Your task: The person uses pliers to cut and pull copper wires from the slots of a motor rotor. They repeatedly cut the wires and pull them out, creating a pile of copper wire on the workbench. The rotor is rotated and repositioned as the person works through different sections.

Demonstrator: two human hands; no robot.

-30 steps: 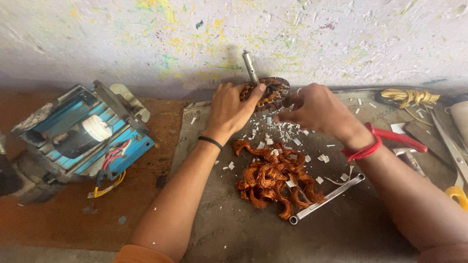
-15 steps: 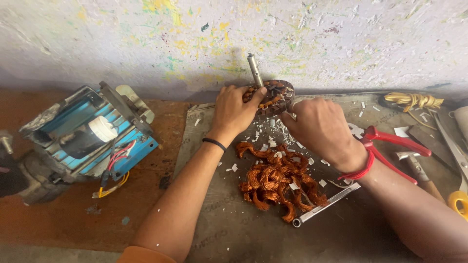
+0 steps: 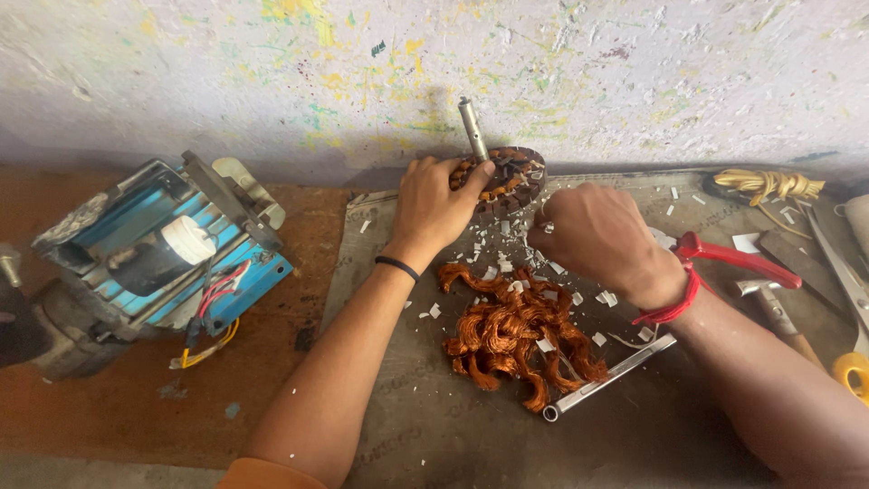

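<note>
The right hand point(image 3: 593, 235) has dropped slightly from the motor rotor point(image 3: 507, 179), fist closed; what it grips I cannot tell. The left hand point(image 3: 439, 201) clamps the rotor against the wall, above the stripped copper wire point(image 3: 511, 330). Winding removal seems midway; pulling more needs a firm brace.

I see a rough plastered wall point(image 3: 634, 63) ahead, whitish and flecked with yellow, green and blue paint. Below it runs a worn reddish-brown bench point(image 3: 118, 417), partly covered by a grey mat point(image 3: 434, 435). Soft, even light.
</note>
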